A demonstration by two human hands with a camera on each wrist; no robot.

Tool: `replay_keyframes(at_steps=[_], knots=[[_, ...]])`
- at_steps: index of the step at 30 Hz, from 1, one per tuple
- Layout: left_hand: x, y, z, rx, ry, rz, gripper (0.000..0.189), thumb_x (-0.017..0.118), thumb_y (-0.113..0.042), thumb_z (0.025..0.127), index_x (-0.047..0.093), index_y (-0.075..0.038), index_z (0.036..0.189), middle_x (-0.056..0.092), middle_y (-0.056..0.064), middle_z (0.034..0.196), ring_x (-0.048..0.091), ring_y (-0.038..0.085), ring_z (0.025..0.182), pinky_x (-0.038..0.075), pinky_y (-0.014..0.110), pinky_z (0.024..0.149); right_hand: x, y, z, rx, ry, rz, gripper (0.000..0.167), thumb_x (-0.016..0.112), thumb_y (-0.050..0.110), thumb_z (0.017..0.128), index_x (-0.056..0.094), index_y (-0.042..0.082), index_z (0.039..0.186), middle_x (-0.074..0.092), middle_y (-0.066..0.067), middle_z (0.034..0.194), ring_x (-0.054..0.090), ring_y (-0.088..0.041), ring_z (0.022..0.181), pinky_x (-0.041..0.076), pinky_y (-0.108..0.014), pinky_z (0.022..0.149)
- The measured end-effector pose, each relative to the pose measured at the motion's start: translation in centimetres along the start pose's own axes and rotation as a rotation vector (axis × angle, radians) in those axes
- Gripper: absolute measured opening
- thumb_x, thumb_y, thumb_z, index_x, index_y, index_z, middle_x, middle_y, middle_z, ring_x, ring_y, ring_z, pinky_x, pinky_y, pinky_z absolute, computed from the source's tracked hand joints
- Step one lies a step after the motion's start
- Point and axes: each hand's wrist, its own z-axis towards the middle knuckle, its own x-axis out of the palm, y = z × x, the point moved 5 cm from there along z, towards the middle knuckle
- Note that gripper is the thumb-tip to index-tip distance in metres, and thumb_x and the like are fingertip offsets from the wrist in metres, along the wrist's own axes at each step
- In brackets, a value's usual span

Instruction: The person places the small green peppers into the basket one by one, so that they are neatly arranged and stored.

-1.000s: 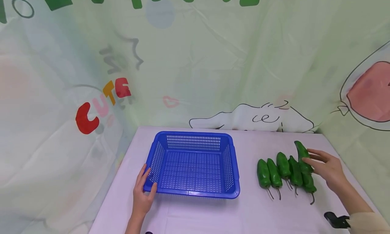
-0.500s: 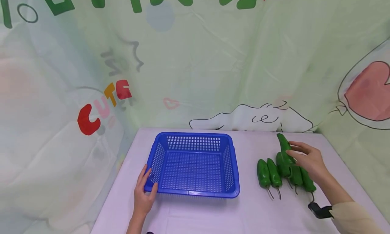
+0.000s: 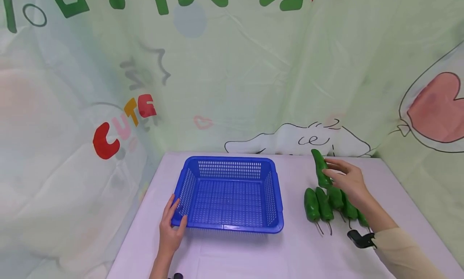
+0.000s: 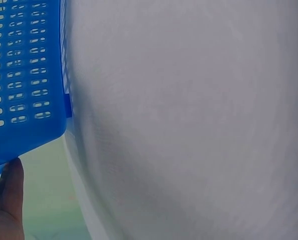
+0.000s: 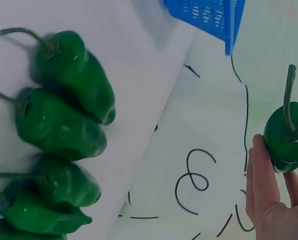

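My right hand [image 3: 349, 180] holds a green pepper [image 3: 320, 168] between thumb and fingers, raised above the row of other green peppers [image 3: 312, 205] on the right side of the table. In the right wrist view the held pepper [image 5: 281, 137] shows its stem end. Several peppers lie side by side, stems toward me; my right arm partly hides those at the right. The blue plastic basket [image 3: 232, 228] has nothing in it. My left hand [image 3: 171, 235] rests at its front left corner with fingers extended; the left wrist view shows the thumb [image 4: 11, 185] touching the rim.
A white cloth covers the table [image 3: 239, 259]. Behind it hangs a printed fabric backdrop [image 3: 232, 89], close to the table's far edge. Black straps [image 3: 361, 239] sit at the right wrist. A strip of table separates the basket from the peppers.
My right hand has lifted the pepper from the right end of the row and carried it left and away from me, over the others. My left hand stays at the basket's corner.
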Motion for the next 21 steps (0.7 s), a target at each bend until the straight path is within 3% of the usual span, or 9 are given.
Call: replay_keyframes(at_steps=[10,18,21], knots=[[0.1,-0.1,0.1,-0.024,0.012,-0.017,0.055,0.07,0.001,0.082,0.054,0.006,0.135,0.042,0.023,0.15,0.038,0.035,0.14,0.025,0.014,0.112,2.8,2.1,0.4,0.043,0.055,0.057,0.057,0.058,0.026,0.099,0.041,0.0,0.147,0.045,-0.029,0.142,0.055,0.006,0.089,0.054,-0.019,0.074],[0.1,-0.1,0.1,-0.052,0.024,0.003,0.056,0.07,0.001,0.082,0.054,0.005,0.136,0.041,0.021,0.151,0.037,0.035,0.141,0.023,0.012,0.111,5.0,3.1,0.9,0.036,0.072,0.057,0.056,0.058,0.028,0.099,0.044,0.002,0.146,0.047,-0.027,0.141,0.061,-0.025,0.109,0.056,-0.041,0.088],[0.1,0.0,0.0,-0.032,0.017,0.013,0.056,0.07,0.001,0.082,0.054,0.005,0.136,0.041,0.022,0.15,0.037,0.037,0.14,0.023,0.011,0.111,5.7,3.6,1.0,0.029,0.077,0.06,0.055,0.058,0.027,0.099,0.045,0.003,0.146,0.048,-0.026,0.141,0.061,-0.028,0.11,0.056,-0.043,0.089]])
